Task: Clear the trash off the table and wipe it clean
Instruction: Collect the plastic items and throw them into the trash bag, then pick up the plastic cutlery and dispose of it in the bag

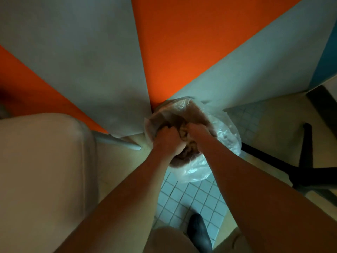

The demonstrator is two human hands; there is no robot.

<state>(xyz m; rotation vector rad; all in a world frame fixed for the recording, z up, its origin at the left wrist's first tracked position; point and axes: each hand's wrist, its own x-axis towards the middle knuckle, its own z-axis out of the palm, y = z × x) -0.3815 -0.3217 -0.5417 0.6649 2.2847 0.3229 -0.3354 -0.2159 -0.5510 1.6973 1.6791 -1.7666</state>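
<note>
Looking straight down here, both arms reach into a bin (184, 114) that sits on the floor right at the foot of the orange and grey wall (113, 57). The bin has a clear plastic liner (224, 130) bunched over its rim and spilling out on the right side.

The left hand (167, 137) is balled up, fingers curled down into a wad of crumpled tan trash (187, 143) inside the bin. The right hand (196, 130) is in there too, just beside the left, fingers tucked into the same wad (the fingertips themselves are buried, so how tight the grip is I can't really say, but both hands are clearly closed around the stuff). So the trash is in the bin, between and under the two hands.

To the left there's a pale beige chair seat (43, 170) with a grey leg (118, 142) poking out toward the bin. Off to the right, a black star-shaped chair base (306, 161) stands on the floor. Small white tiles (191, 196) run under the arms, and a dark shoe (199, 232) shows at the bottom.
</note>
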